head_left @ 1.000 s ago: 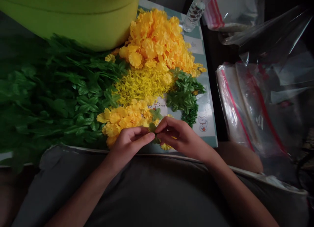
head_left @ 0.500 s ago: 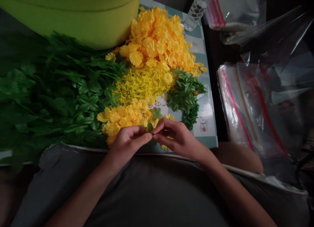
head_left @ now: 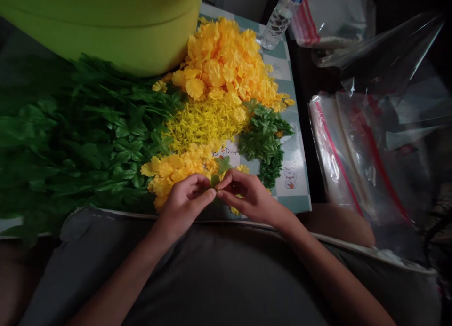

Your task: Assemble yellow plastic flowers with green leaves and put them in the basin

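While the left hand [head_left: 181, 201] and right hand [head_left: 252, 196] sit a bit nearer the green tub [head_left: 134, 43] now, their fingers [head_left: 205, 198] still pinch a leaf [head_left: 214, 180]; the tub's inside is hidden.

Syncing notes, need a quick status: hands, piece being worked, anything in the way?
Left hand and right hand pinching at a small green leaf. Leaf's lower part hidden by the grip. Yellow flowers close beyond the hands.
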Motion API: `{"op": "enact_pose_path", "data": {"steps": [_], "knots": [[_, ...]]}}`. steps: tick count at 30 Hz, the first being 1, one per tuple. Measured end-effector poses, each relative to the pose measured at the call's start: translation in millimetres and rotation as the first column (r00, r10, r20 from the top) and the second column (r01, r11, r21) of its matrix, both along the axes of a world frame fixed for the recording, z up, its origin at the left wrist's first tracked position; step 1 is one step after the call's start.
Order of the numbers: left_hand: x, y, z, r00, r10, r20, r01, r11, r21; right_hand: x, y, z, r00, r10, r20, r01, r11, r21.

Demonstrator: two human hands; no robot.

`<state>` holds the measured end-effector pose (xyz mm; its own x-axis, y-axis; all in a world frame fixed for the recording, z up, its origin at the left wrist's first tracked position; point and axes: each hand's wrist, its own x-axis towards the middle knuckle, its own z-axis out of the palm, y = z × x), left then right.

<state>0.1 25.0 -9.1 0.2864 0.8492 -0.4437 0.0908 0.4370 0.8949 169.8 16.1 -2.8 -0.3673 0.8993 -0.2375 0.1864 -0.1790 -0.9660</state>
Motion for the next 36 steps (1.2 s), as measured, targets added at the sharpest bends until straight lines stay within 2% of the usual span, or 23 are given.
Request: {"op": "enact_pose_path", "data": {"steps": [2,5,8,10,12,13,15,17,19,22,26,29,32,36], "knots": [[1,-5,-2.6,1.0,-0.001,-0.031,0.006,0.989,0.148,1,2,-0.7,0.999,-0.019,-0.031,0.019,1.0,-0.008],[3,-10,-6.4,0.992,-0.087,-0.097,0.115,0.93,0.348,4,5,-2.2,0.994,-0.022,-0.105,0.018,0.999,-0.043],[2,-10,-8.1,0.977,-0.141,-0.157,0.194,0.893,0.405,9,12,-5.2,0.996,-0.016,-0.085,0.011,0.999,-0.05],[1,-8,-7.8,0.969,-0.161,-0.189,0.226,0.886,0.405,13,22,-9.7,0.993,-0.092,0.079,0.084,0.992,0.094],[0,-7,-7.2,0.968,-0.16,-0.191,0.225,0.891,0.395,16,36,-16.5,0.924,-0.229,0.307,0.108,0.925,0.364],[-1,-7,-6.9,0.973,-0.151,-0.172,0.207,0.902,0.38,16,44,-20.3,0.87,-0.281,0.406,0.063,0.878,0.474],[-3,-7,-6.7,0.986,-0.124,-0.108,0.153,0.933,0.326,16,57,-27.5,0.732,-0.295,0.614,-0.134,0.821,0.554],[-6,-7,-6.8,0.991,-0.115,-0.073,0.131,0.952,0.276,13,68,-32.2,0.567,-0.262,0.781,-0.326,0.799,0.506],[-9,-7,-6.7,0.984,-0.132,-0.122,0.161,0.949,0.27,10,72,-33.6,0.463,-0.234,0.855,-0.423,0.789,0.445],[-14,-7,-5.3,0.942,-0.152,-0.298,0.258,0.897,0.359,5,71,-31.2,0.408,-0.227,0.884,-0.457,0.788,0.413],[-16,-7,-2.1,0.887,-0.137,-0.442,0.377,0.768,0.518,4,65,-28.7,0.316,-0.236,0.919,-0.477,0.798,0.368],[-15,-8,-1.7,0.89,-0.128,-0.438,0.387,0.721,0.574,5,64,-29.9,0.274,-0.247,0.93,-0.487,0.798,0.355],[-12,-9,-3.3,0.903,-0.138,-0.407,0.369,0.736,0.568,7,64,-30.8,0.278,-0.239,0.931,-0.511,0.783,0.353],[-8,-10,-5.3,0.928,-0.138,-0.346,0.326,0.753,0.572,10,64,-28.6,0.324,-0.194,0.926,-0.552,0.756,0.351]]}}
